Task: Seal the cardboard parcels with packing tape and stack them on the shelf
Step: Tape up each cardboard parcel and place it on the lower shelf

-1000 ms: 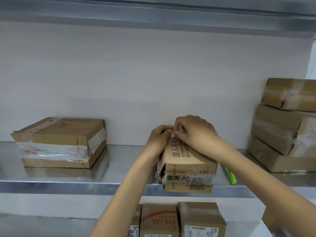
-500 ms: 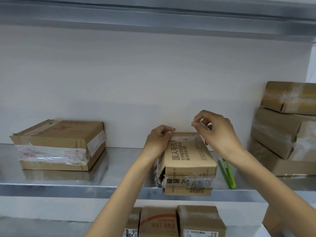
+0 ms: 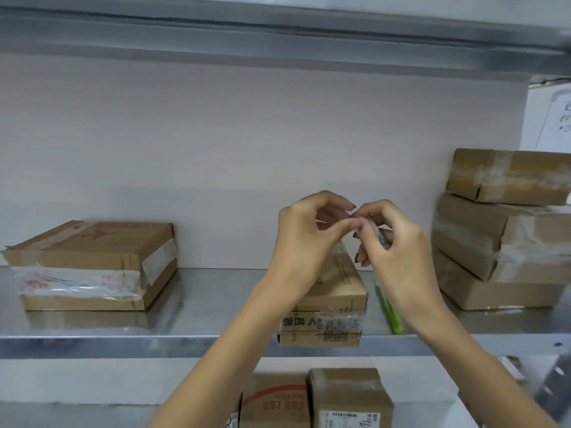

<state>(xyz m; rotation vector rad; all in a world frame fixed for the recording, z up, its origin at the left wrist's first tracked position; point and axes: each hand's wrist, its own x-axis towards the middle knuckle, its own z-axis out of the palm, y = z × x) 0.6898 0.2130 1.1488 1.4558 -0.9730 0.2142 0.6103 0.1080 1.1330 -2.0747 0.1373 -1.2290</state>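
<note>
Hands meet in mid-air before a steel shelf (image 3: 123, 339), seen from the wearer's head. The left hand (image 3: 306, 242) and right hand (image 3: 401, 254) touch fingertip to fingertip. Thumb and forefinger of each are closed narrowly on a small scrap of clear tape (image 3: 357, 230), and the other fingers curl loosely. The scrap is blurred, so its shape is unclear.

Left of the fingers, a wide stretch of shelf runs to a flat taped parcel (image 3: 92, 267). To their right the gap is narrower, ending at a stack of three taped parcels (image 3: 494, 236). Above the fingers, a plain white back panel (image 3: 216, 134) rises to the upper shelf (image 3: 278, 35).

Directly below the fingers, not touching them, a small cardboard parcel (image 3: 340, 282) lies on the shelf with its near end at the front edge. Just right of it, under the right wrist, lies a slim green pen-like tool (image 3: 391, 316).

Clear tape crosses the small parcel's near face over black Chinese characters that sit upside down and are only partly legible. The flat parcel carries faint red print on top. Lower down, between the forearms, stand a box with a red arc (image 3: 275, 403) and Chinese characters, and a box with a white barcode label (image 3: 349, 393). Far up and right of the fingers, a white sheet (image 3: 553, 118) bears unreadable handwriting.
</note>
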